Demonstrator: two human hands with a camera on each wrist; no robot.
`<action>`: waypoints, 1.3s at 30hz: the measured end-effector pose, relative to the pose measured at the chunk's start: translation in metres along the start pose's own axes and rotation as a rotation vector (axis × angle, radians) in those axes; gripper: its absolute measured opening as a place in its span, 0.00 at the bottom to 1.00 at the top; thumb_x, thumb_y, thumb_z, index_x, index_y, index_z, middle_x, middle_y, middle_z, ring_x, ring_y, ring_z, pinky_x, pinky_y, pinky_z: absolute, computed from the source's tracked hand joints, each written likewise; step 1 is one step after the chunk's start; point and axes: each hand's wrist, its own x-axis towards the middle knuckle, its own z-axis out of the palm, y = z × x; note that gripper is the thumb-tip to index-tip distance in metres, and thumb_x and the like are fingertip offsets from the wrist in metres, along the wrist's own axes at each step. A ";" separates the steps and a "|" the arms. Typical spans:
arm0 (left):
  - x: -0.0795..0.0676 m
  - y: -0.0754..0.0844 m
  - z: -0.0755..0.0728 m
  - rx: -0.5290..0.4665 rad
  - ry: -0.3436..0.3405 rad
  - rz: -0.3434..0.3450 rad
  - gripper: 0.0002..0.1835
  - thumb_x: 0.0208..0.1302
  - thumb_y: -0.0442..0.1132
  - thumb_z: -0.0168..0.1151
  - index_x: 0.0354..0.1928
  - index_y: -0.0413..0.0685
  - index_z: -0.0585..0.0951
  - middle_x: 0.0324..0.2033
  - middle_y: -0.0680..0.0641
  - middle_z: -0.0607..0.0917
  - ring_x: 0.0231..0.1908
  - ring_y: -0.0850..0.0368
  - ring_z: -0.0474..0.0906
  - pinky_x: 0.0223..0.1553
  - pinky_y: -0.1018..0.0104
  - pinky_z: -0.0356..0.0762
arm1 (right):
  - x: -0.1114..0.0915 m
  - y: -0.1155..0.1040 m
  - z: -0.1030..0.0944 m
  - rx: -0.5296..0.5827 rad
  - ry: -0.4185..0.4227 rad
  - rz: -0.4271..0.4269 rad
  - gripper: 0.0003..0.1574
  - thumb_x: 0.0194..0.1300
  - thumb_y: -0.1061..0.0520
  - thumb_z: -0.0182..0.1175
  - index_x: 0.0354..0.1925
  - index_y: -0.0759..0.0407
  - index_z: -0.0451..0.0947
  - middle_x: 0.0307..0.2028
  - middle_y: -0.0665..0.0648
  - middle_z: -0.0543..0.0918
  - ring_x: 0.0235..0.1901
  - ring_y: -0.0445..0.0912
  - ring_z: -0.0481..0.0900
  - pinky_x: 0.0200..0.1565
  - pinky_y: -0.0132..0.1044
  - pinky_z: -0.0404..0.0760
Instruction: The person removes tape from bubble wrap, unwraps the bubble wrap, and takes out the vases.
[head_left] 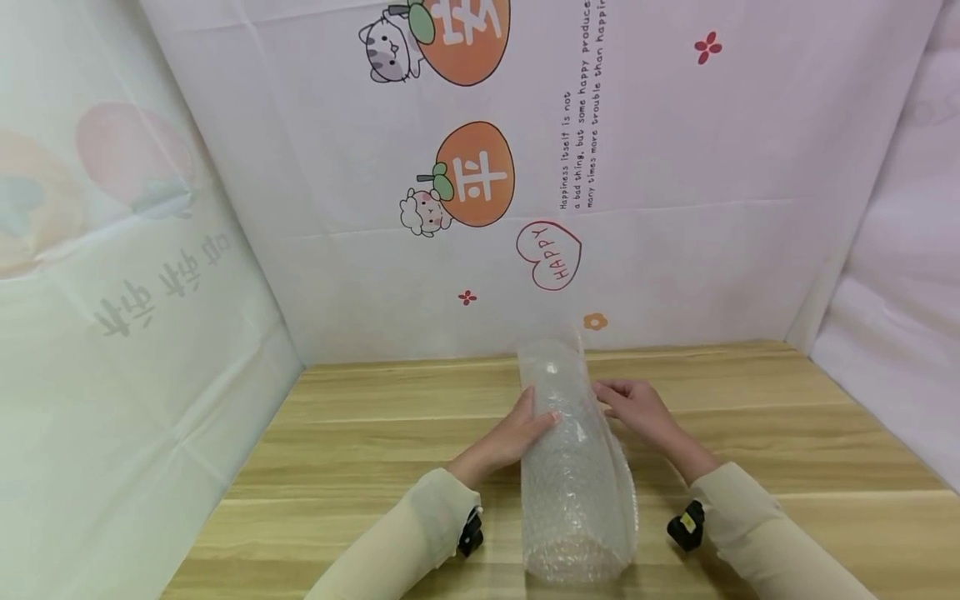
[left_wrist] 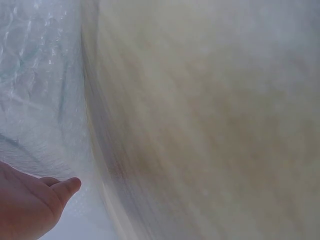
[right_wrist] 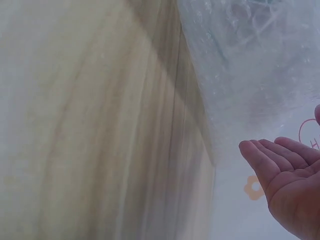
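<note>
A roll of clear bubble wrap (head_left: 573,475) lies lengthwise on the wooden table, its near end facing me. Along its right side a loose outer layer stands slightly away from the roll. My left hand (head_left: 513,433) rests against the left side, with the thumb laid over the top. In the left wrist view, the left hand (left_wrist: 30,202) has its fingers extended beside the wrap (left_wrist: 42,85). My right hand (head_left: 637,408) is at the loose edge on the right. The right wrist view shows the right hand (right_wrist: 295,185) with straight fingers, the thumb mostly out of frame.
The wood-grain table (head_left: 375,442) reaches back to a white printed cloth (head_left: 660,267) hanging behind it. Similar cloth hangs along the left side (head_left: 135,375) and the right side (head_left: 900,333). Black wrist devices (head_left: 686,527) sit below both sleeves.
</note>
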 end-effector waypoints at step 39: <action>-0.001 0.002 0.002 -0.007 0.001 0.016 0.45 0.72 0.54 0.47 0.75 0.34 0.38 0.74 0.35 0.46 0.72 0.45 0.45 0.69 0.51 0.48 | 0.032 0.005 0.007 -0.069 -0.004 0.016 0.31 0.69 0.51 0.60 0.56 0.77 0.73 0.50 0.71 0.80 0.47 0.56 0.80 0.47 0.47 0.81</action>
